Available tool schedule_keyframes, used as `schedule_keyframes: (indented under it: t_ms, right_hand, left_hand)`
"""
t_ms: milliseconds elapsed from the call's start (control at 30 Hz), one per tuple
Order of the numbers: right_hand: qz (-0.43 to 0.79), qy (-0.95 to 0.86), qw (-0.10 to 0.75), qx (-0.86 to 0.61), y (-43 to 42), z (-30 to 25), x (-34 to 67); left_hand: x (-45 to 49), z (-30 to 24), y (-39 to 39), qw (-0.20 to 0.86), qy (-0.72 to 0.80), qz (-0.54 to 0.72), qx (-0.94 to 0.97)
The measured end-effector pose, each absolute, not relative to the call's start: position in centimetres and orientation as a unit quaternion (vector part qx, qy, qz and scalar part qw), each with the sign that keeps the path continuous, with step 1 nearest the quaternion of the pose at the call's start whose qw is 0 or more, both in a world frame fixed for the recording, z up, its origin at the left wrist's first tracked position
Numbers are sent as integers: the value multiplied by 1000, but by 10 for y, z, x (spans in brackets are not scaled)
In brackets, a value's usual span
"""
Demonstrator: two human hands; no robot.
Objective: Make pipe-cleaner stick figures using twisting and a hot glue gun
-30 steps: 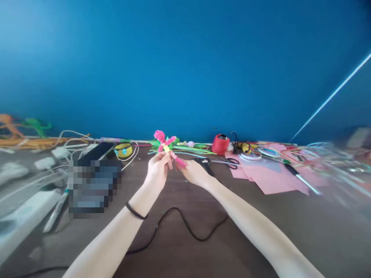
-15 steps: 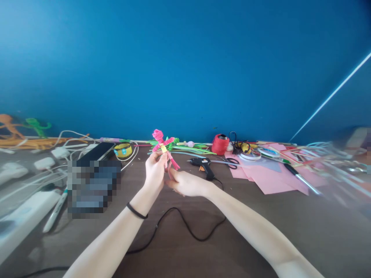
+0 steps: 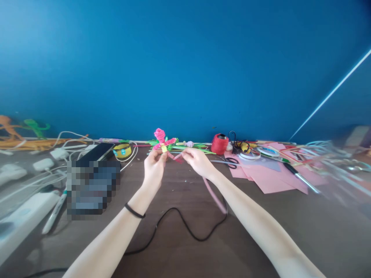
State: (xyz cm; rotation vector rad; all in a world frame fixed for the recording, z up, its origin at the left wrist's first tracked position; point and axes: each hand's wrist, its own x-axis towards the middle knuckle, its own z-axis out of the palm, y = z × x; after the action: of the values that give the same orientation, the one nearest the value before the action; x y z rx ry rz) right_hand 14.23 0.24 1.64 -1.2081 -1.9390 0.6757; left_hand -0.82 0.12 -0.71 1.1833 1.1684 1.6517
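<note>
Left hand (image 3: 154, 168) pinches a pink pipe-cleaner figure (image 3: 162, 143); right of the figure, right hand (image 3: 199, 161) pinches a pink strip (image 3: 214, 196); seemingly a wrapping step; it calls for even tension.

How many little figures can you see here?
3: a pink figure held in the left hand, an orange figure at the far left edge, and a green figure just right of it. Others may be hidden.
</note>
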Motion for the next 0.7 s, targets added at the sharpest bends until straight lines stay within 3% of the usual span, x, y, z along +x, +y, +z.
schedule_keyframes:
  t_ms: [400,700]
  right_hand:
    - [268,-778,375,-427,10,2,140]
    - [329,-770,336,-432,-2,-20,119]
  left_hand:
    - [-4,2,-3,560,355,618,422]
    - [-1,2,-4,570,361,629,386]
